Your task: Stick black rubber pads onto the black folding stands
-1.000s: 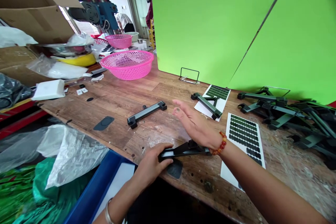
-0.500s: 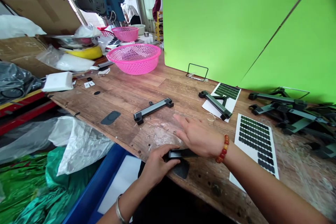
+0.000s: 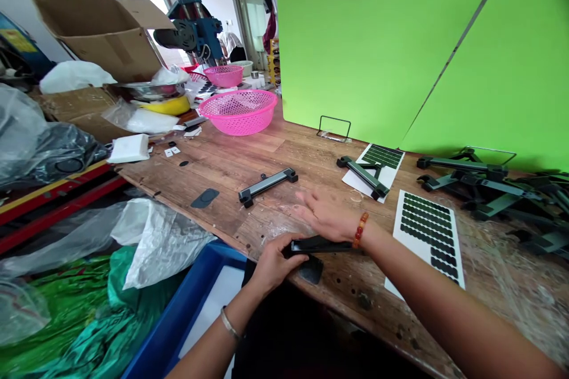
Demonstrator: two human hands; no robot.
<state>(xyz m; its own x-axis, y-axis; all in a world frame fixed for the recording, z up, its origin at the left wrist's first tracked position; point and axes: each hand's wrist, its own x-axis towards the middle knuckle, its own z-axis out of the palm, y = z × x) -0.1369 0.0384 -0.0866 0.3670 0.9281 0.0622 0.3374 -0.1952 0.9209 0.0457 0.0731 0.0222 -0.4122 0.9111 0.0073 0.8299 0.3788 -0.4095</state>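
My left hand [image 3: 274, 260] is closed around the near end of a black folding bar [image 3: 320, 245] that lies at the front edge of the wooden table [image 3: 231, 163]. A dark oval pad [image 3: 310, 269] sits just under that end. My right hand [image 3: 328, 216] hovers flat over the bar with its fingers stretched out, holding nothing; a red bead bracelet is on its wrist. A grey bar with black end caps [image 3: 267, 184] lies farther out on the table. A white sheet of dark oval stickers [image 3: 427, 235] lies to the right of my right arm.
A second sticker sheet [image 3: 379, 161] has another bar [image 3: 363, 176] on it. A heap of black folding frames [image 3: 498, 189] fills the right. Two pink baskets [image 3: 239, 110], a cardboard box [image 3: 104, 35], plastic bags and a blue bin [image 3: 191, 302] stand left. A green screen rises behind.
My right hand has dropped from raised to flat over the bar and shifted slightly left. The left hand keeps its grip on the bar. The view has tilted up and pulled back a little.
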